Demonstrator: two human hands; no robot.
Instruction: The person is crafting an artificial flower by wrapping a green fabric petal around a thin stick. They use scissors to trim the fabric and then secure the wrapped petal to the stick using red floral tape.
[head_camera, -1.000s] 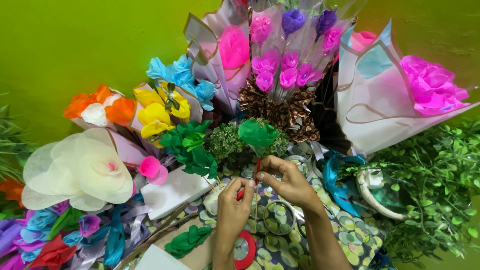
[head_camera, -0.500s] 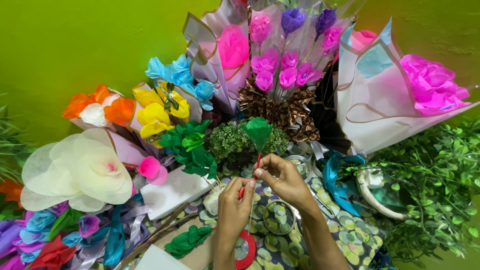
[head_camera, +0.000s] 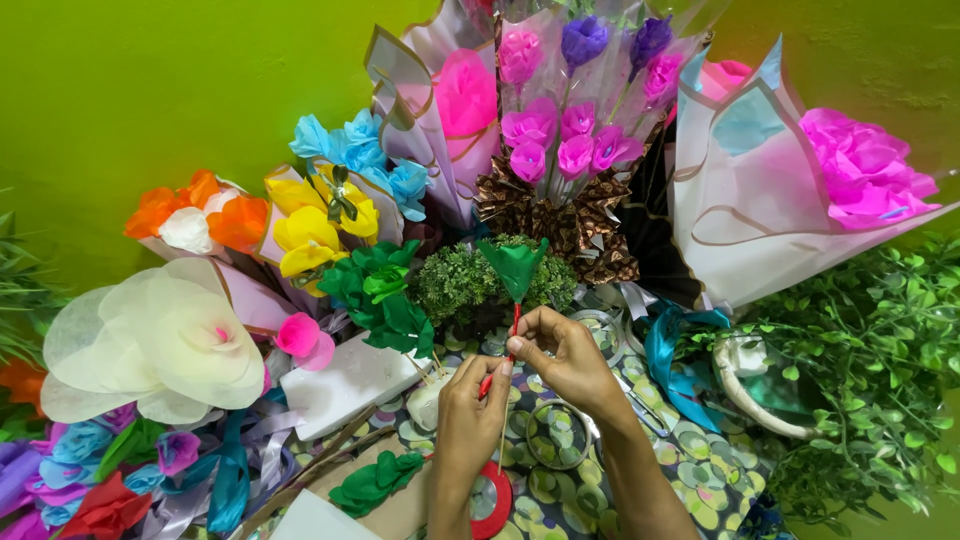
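My right hand pinches a thin stick just below a green paper flower that stands upright on it. Red tape wraps the stick under the flower. My left hand holds the lower part of the stick and the red tape end, fingers closed. A red tape roll lies below my left wrist on the patterned cloth. Both hands are close together over the middle of the work area.
Wrapped paper bouquets stand behind: pink and purple roses, a pink bouquet, blue, yellow, orange. A big cream flower lies at the left. Green foliage fills the right. A white block sits nearby.
The green flower has risen a little and turned upright and tighter. My left hand slid down the stick with the red tape; the right hand barely shifted.
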